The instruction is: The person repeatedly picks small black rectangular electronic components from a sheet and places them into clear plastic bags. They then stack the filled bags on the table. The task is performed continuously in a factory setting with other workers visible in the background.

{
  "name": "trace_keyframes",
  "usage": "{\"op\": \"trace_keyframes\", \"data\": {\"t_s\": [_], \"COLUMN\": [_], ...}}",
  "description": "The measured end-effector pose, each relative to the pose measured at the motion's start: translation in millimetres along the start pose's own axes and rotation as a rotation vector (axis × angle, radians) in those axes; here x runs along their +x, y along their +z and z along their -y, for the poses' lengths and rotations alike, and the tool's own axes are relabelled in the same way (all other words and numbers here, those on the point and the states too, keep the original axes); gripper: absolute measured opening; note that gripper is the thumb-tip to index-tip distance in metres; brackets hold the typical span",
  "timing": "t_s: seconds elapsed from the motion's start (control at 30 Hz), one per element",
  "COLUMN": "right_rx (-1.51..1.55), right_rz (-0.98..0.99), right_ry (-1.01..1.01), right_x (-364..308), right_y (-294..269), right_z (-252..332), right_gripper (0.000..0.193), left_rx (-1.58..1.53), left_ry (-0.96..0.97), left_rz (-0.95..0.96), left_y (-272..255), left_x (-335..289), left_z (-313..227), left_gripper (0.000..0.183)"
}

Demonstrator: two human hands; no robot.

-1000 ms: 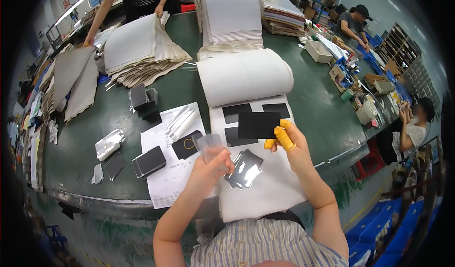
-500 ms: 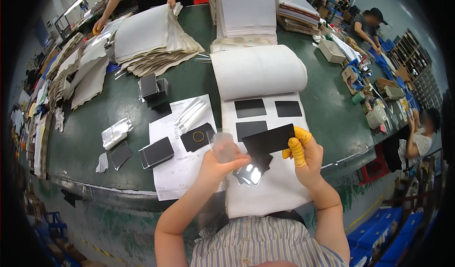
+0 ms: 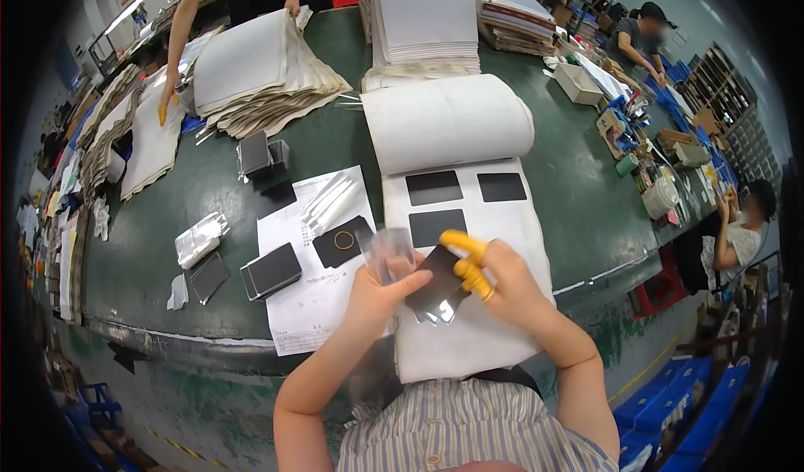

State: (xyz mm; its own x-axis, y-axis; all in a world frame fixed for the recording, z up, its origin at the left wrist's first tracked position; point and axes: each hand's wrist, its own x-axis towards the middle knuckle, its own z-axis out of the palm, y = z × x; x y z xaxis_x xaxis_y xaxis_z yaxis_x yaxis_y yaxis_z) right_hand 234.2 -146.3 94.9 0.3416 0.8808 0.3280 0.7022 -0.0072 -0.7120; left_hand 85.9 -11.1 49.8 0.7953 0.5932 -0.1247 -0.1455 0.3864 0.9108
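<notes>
A black card (image 3: 437, 281) lies tilted above the white sheets in front of me. My left hand (image 3: 377, 294) is closed, its thumb over the card's left side. Blurred clear plastic film (image 3: 390, 252) stands up from the same hand. Yellow finger covers sheathe fingers of my right hand (image 3: 507, 283), which is closed at the card's upper right edge. Shiny clear plastic (image 3: 437, 313) shows below the card; how it joins the card is unclear. Three black cards, one of them nearest my hands (image 3: 436, 226), lie flat on the white sheet (image 3: 486, 338).
Left of my hands, a printed paper (image 3: 318, 313) carries black cards with a yellow ring (image 3: 344, 240) and clear sleeves (image 3: 328, 206). A card stack (image 3: 272, 271) and a plastic-wrapped bundle (image 3: 201, 239) lie farther left. Large sheet piles (image 3: 243, 66) stand behind. Other people work around the table.
My right hand has brought its black card down and left to my left hand. The view has shifted slightly. Across the table, another person's gloved hand has moved down onto the sheets.
</notes>
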Motion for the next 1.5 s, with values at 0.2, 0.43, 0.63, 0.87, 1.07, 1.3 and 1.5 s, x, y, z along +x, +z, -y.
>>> {"op": "trace_keyframes", "data": {"t_s": [0.2, 0.43, 0.63, 0.87, 1.07, 1.3, 1.5], "right_rx": [-0.180, -0.234, -0.423, -0.392, -0.024, 0.961, 0.982], "right_rz": [0.086, 0.124, 0.285, 0.272, 0.076, -0.001, 0.058], "right_ry": [-0.081, -0.088, -0.079, 0.023, 0.028, 0.434, 0.457], "right_x": [-9.3, 20.9, 49.9, 50.4, 27.8, 14.9, 14.4], "right_y": [3.2, -15.7, -22.8, -24.2, -22.8, -22.8, -15.4], "right_z": [-13.5, -34.4, -57.1, -48.1, -43.1, -41.9, -38.1], "right_gripper": [0.036, 0.043, 0.058, 0.058, 0.051, 0.030, 0.025], "left_rx": [-0.091, -0.006, 0.132, -0.096, -0.235, -0.308, -0.368], "left_ry": [-0.038, -0.017, 0.191, 0.222, 0.022, -0.102, -0.170], "left_rz": [0.005, 0.014, 0.089, -0.078, -0.046, 0.009, 0.094], "left_y": [-2.9, -1.6, 9.0, -4.4, -3.5, 0.4, -3.4], "left_x": [7.2, 4.3, 5.6, 12.6, 11.9, 7.7, 7.7], "left_z": [-2.7, 2.7, 12.9, 12.6, 3.3, -6.7, -5.6], "left_gripper": [0.035, 0.030, 0.015, 0.017, 0.017, 0.019, 0.018]}}
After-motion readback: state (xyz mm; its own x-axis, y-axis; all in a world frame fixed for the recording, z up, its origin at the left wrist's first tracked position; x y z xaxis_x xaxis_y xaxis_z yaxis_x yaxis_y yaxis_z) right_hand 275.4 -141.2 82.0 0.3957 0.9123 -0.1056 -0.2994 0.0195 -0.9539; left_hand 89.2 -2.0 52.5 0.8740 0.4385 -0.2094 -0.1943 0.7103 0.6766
